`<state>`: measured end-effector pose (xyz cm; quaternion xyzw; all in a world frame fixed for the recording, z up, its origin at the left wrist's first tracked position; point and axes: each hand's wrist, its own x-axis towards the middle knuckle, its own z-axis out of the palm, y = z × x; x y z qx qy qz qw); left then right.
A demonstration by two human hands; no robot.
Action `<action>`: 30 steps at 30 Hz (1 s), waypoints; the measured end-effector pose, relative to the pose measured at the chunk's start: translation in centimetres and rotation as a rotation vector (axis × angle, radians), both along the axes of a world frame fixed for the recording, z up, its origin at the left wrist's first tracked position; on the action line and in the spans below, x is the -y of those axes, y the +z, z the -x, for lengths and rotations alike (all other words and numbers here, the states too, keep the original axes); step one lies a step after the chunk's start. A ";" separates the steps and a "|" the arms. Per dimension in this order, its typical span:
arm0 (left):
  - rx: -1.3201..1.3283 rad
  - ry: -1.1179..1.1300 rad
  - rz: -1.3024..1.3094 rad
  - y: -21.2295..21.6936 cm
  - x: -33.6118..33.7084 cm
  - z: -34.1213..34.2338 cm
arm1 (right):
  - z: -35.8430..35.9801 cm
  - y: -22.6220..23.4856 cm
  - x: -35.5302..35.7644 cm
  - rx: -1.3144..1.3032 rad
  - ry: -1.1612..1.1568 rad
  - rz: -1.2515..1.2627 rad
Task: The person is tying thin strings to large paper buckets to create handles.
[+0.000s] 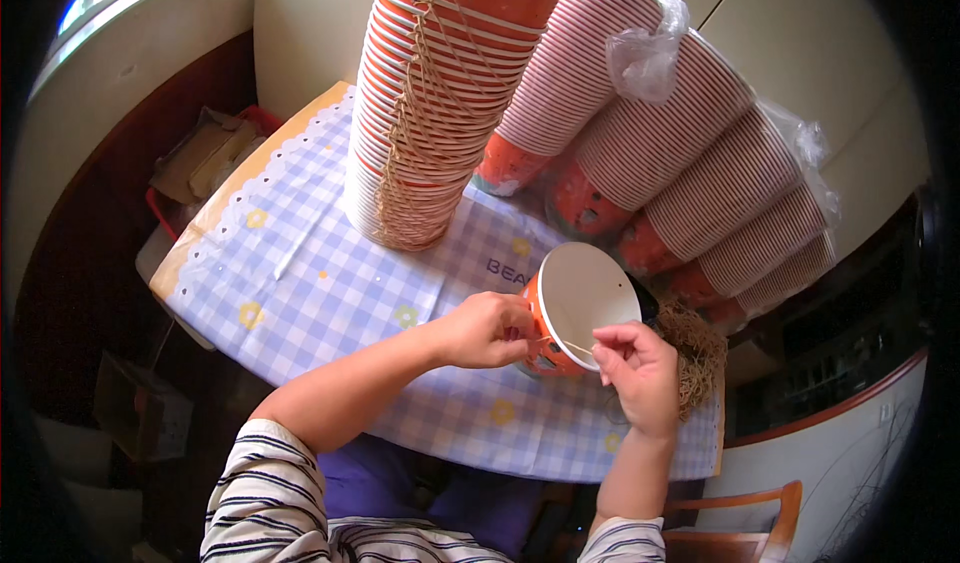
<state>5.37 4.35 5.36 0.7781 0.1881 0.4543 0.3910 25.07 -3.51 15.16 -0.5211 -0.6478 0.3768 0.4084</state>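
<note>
Showing a white inside, the orange bucket (pixel 583 298) is round-rimmed.

On my feed I see an off-white top (pixel 410 543) with thin dark stripes — its left sleeve (pixel 265 493) and right sleeve (pixel 627 543) loose-looking — purple cloth (pixel 485 508) beyond it, the left hand (pixel 490 331) and right hand (pixel 642 373) both bare
</note>
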 end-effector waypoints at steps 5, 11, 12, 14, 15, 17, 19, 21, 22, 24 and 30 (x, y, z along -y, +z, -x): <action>-0.262 -0.142 0.207 0.4 -0.4 0.3 | 1.6 -3.7 2.7 0.084 -0.093 -0.386; -0.262 -0.235 0.365 0.2 -0.6 0.5 | 3.1 -8.7 3.8 -0.130 -0.077 -0.165; -0.271 -0.244 0.364 0.2 -0.7 0.6 | 3.2 -9.3 3.7 -0.136 -0.088 -0.166; -0.271 -0.255 0.410 0.1 -0.7 0.6 | 3.4 -10.6 3.7 -0.442 -0.101 -0.176; -0.280 -0.267 0.409 0.0 -0.7 0.6 | 3.6 -11.1 3.8 -0.544 -0.099 -0.203; -0.218 -0.322 0.431 -0.1 -0.9 0.6 | 4.5 -11.6 4.2 -0.689 -0.201 -0.185; -0.211 -0.366 0.415 -0.7 -1.3 0.5 | 5.2 -12.1 4.5 -0.837 -0.299 -0.165; -0.204 -0.405 0.401 -1.1 -1.5 0.4 | 5.7 -12.8 4.8 -1.012 -0.386 -0.031; -0.214 -0.470 0.468 -1.0 -1.5 0.5 | 5.9 -13.3 4.9 -1.026 -0.354 0.009; -0.232 -0.539 0.535 -1.2 -1.6 0.5 | 6.3 -13.7 4.8 -0.931 -0.302 0.069; -0.225 -0.632 0.686 -1.2 -1.7 0.5 | 5.8 -14.1 3.3 -0.612 -0.276 0.046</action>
